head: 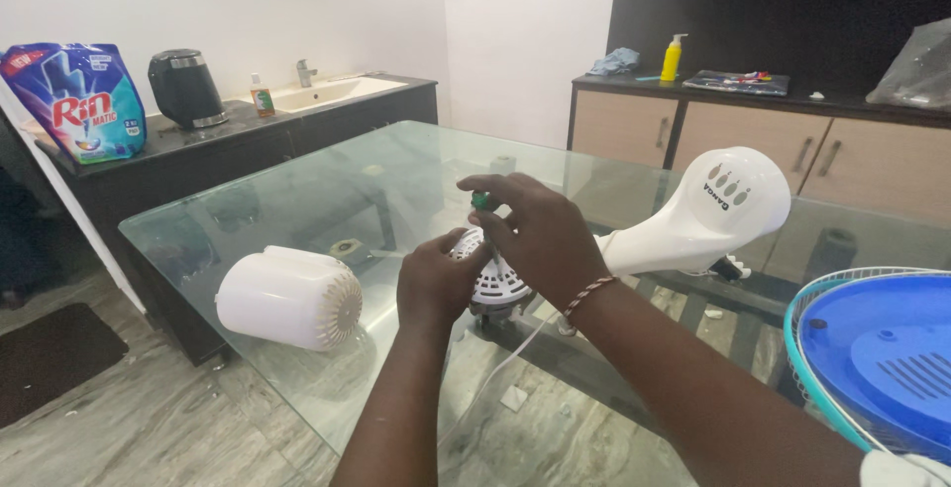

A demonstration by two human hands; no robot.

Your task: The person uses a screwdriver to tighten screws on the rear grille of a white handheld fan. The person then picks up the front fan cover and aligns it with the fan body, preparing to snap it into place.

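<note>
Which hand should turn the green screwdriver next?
Probably the right hand: its fingers already pinch the small green-handled screwdriver standing on the round white fan motor housing. The left hand cups the housing's side, steadying it on the glass table.

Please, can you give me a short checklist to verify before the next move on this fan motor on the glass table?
1. Left hand steadies the motor: ok, it touches the motor's side.
2. Right hand grips the green-handled screwdriver: ok.
3. Screwdriver tip seated in a screw: cannot tell, the hands hide it.
4. White cover out of the way: ok, it lies apart to the left.
5. Power cord unplugged: cannot tell, its end is out of view.
</note>
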